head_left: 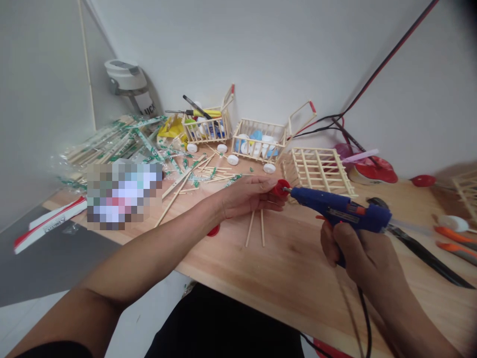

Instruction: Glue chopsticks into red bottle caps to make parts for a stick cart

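My left hand [248,198] pinches a small red bottle cap [280,189] between its fingers, above the wooden table. My right hand [352,248] is wrapped around the grip of a blue hot glue gun [324,200], whose nozzle points left and meets the cap, or nearly so; I cannot tell whether glue is coming out. Below my left hand lie two thin wooden sticks [262,231]. Another red piece [213,230] shows partly from under my left forearm. Behind the gun's nozzle sits a frame of glued wooden sticks [322,171].
Two small stick-built carts [259,140] with white cap wheels stand along the wall, filled with bottle caps and tools. Wrapped chopsticks [115,136] pile up at left before a lidded cup [126,82]. Orange-handled pliers [456,238] lie at right. Cables run down the wall.
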Available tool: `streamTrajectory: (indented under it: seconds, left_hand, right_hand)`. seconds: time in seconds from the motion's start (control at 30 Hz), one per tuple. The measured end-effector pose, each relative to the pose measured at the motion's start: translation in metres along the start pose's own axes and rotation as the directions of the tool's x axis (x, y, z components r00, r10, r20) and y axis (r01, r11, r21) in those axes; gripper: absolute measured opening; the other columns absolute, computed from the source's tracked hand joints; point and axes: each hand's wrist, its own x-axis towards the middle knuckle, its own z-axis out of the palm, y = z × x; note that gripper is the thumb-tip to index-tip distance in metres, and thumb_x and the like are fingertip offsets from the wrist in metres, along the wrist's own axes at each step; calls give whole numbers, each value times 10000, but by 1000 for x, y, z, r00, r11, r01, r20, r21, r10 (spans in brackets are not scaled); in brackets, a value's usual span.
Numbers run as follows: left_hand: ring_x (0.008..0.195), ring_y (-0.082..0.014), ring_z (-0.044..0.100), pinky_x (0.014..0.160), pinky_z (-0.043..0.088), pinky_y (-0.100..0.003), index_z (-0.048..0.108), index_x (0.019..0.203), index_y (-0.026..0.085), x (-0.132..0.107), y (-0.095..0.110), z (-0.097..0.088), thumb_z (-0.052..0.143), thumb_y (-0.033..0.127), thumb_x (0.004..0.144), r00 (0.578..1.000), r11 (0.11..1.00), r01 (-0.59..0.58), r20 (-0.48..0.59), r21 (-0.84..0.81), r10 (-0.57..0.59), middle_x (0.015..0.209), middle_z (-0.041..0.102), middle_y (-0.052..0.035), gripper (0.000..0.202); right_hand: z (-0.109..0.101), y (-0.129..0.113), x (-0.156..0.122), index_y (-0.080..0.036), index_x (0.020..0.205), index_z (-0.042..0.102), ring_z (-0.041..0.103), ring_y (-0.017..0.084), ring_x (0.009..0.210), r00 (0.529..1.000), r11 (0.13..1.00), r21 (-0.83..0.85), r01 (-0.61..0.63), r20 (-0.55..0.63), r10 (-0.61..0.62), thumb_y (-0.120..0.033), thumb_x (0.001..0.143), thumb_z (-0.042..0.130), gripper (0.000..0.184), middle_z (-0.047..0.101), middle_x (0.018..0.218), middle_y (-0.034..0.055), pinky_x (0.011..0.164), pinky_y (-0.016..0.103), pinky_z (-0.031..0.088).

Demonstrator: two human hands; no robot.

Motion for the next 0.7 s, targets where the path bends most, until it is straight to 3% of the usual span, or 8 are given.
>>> streamTrajectory:
  seconds: [0.7]
  left_hand:
    - [788,-159,636,822,516,-335,682,873,81,0,2,2,795,369,692,1000,1000,15,-23,-12,-15,823,664,-79,358]
  right_hand:
    - [-1,0,-1,-215,508,471,484,138,478,1000,1000,15,9,-3,-9,-549,962,278,596,496,466,16,557,308,358]
